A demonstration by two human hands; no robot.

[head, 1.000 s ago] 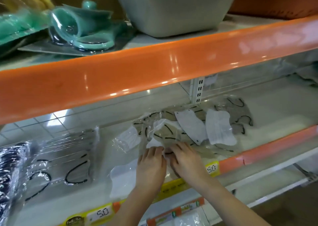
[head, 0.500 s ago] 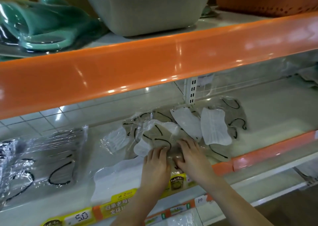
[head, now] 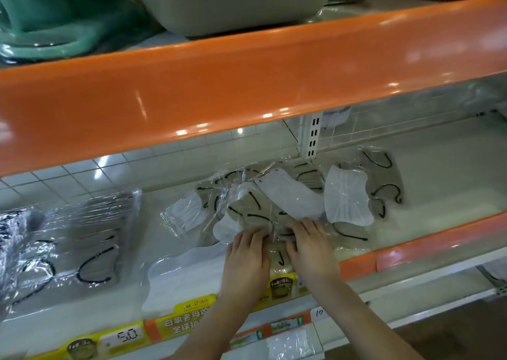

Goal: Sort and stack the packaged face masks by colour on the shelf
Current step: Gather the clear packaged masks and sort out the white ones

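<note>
A loose pile of packaged masks (head: 274,208) lies mid-shelf, beige ones with black ear loops mixed with white ones. Two white masks (head: 346,199) lie on top at the right of the pile. My left hand (head: 247,255) and my right hand (head: 311,247) sit side by side at the pile's front edge, fingertips curled onto a beige mask packet (head: 277,236) between them. A stack of white masks (head: 186,274) lies at the front left of my hands. Further left sits a stack of grey masks (head: 90,236) in clear wrap.
The orange upper shelf edge (head: 247,85) hangs close above the reach. A grey basin (head: 233,3) and green items (head: 55,16) stand on top. Dark wrapped packs (head: 13,236) lie far left. The lower orange shelf lip (head: 411,241) carries price tags (head: 129,335).
My hands have reached slightly deeper into the pile's front and closed on the beige packet. The view has drifted, so the shelf contents sit further left.
</note>
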